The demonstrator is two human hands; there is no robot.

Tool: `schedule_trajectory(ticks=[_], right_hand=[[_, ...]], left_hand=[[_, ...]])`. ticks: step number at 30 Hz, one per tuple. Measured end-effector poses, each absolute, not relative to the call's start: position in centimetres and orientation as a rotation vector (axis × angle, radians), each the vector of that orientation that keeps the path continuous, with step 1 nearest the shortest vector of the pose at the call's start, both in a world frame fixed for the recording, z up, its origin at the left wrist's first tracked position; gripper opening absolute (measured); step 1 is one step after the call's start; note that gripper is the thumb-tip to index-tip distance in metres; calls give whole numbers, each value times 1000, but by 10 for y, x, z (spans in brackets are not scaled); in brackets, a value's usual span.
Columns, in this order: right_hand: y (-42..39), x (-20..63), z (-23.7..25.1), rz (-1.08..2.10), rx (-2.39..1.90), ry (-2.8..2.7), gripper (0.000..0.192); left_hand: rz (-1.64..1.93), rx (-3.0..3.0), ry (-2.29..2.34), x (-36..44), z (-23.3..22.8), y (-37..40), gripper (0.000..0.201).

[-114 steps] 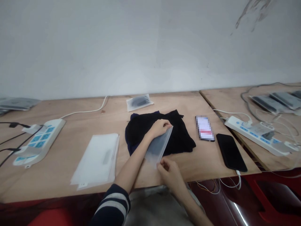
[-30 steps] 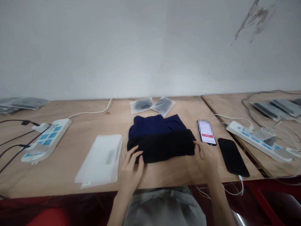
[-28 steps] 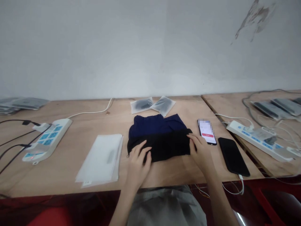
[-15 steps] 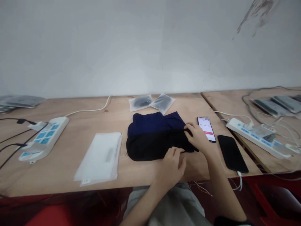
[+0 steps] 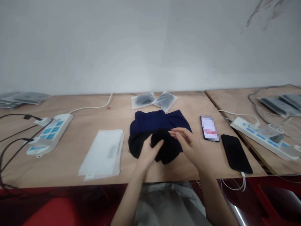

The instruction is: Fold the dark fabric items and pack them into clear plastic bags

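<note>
A black cloth piece (image 5: 136,142) lies over dark blue cloth (image 5: 150,121) on the table in front of me. Its right part is folded over toward the left, bunched into a rounded heap. My left hand (image 5: 149,153) grips this folded black cloth between thumb and fingers. Just right of the fold, my right hand (image 5: 188,142) hovers over the blue cloth's right side, fingers stretched out and thumb apart, with nothing visible in them. Whether its fingertips touch the black cloth I cannot tell.
A stack of white translucent bags (image 5: 103,153) lies left. Two filled bags (image 5: 143,100) sit behind the cloth. Right are a phone with a lit, blurred screen (image 5: 210,128) and a black phone (image 5: 236,153) on a cable. Power strips (image 5: 50,135) with cables flank both sides.
The right end of the black cloth has been folded over to the left, uncovering blue cloth. My left hand moved left and took hold of the fold; my right hand came off the cloth's right end.
</note>
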State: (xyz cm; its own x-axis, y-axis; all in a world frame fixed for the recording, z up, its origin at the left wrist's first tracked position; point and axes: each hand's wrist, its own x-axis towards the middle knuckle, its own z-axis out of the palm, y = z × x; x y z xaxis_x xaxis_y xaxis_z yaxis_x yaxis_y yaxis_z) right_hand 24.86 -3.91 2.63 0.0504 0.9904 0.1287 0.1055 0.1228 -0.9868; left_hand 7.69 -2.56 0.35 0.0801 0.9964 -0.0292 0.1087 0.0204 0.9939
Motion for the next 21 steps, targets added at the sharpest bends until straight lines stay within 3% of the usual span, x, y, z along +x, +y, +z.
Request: schedule_trajectory(ticks=[5, 11, 16, 21], right_hand=[[-29, 249, 2, 961, -1314, -1261, 26], [-25, 217, -29, 879, -1661, -1431, 26], [-21, 185, -44, 640, -1751, -1576, 33], [-16, 185, -30, 677, -1627, -1569, 16]], left_hand=[[1107, 1220, 1437, 3, -4, -12, 39], [1158, 1646, 2036, -19, -26, -23, 50], [963, 2173, 2112, 6, -24, -42, 18], [733, 2292, 1896, 26, -9, -47, 24]])
